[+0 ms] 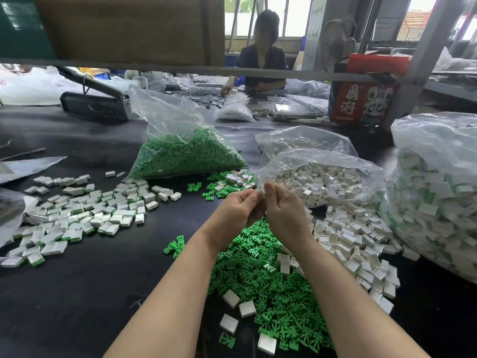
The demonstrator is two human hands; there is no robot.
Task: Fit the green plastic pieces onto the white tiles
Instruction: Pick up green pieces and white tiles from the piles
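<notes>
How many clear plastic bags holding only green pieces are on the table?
1. The bag of green pieces lies at centre table, beyond both hands. The bags to its right hold white or fitted tiles; more could be hidden behind the shelf.

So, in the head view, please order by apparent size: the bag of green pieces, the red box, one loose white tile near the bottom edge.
1. Bag of green pieces.
2. Red box, though it stands farther away, so this order is unsure.
3. Loose white tile, clearly smallest.

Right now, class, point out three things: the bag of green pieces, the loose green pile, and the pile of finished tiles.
bag of green pieces point(185, 156), head view, on the green mass inside.
loose green pile point(260, 277), head view, its middle.
pile of finished tiles point(85, 215), head view, its centre.
</notes>
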